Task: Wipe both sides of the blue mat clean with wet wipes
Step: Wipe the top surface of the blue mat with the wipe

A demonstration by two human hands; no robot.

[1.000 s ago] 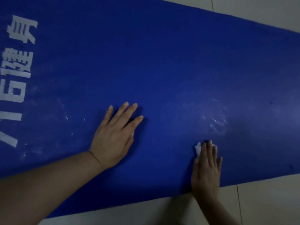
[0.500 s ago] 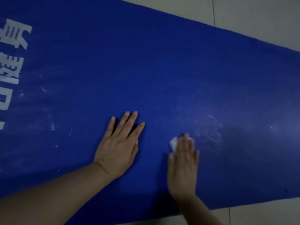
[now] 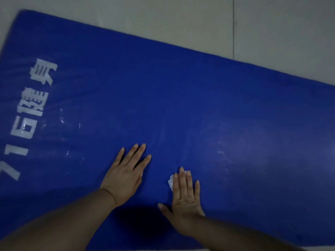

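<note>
A blue mat (image 3: pixel 181 105) is lying flat on a pale tiled floor (image 3: pixel 163 19), filling most of the view and running slantwise from its rounded corner at about ten o'clock down toward four o'clock. White printed lettering (image 3: pixel 34 109) is running along the mat's nine o'clock end, and faint whitish streaks are showing on the surface near that lettering and again toward three o'clock of the hands. The left hand (image 3: pixel 125 176) is lying palm down on the mat a little below the middle, its fingers straight and slightly spread, pointing toward one o'clock, holding nothing and simply pressing on the mat. Just beside it, at its four o'clock, the right hand (image 3: pixel 186 194) is also lying flat with fingers straight and pointing to twelve o'clock, the thumb sticking out toward nine o'clock. It is pressing a small white wipe (image 3: pixel 171 182) against the mat under its fingers; only a crumpled edge of the wipe is peeking out at the ten o'clock side of the fingers. Both forearms are reaching in from the six o'clock edge of the view.
</note>
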